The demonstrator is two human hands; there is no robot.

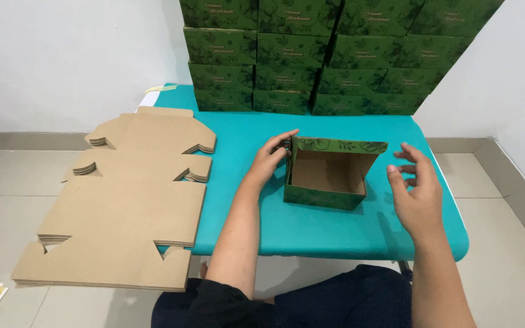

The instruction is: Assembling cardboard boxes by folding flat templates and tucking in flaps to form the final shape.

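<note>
The open green box (329, 176) stands upright on the teal surface (335, 234), directly in front of me, its brown inside facing up and its rear flap raised. I use this box as the reference for all positions.

My left hand (270, 161) rests against the left wall of the box. The fingers (284, 138) lie along the upper left corner and touch the cardboard; they are loosely curved, not clamped around anything.

My right hand (417, 191) hovers to the right of the box, near it but not touching. Its fingers (409, 152) are spread wide and hold nothing.

Behind the box, at the far edge of the surface, finished green boxes (311, 54) are stacked in several rows against the wall.

To the left of the box, a pile of flat brown cardboard blanks (129, 200) lies partly on the surface and overhangs its left edge.
</note>
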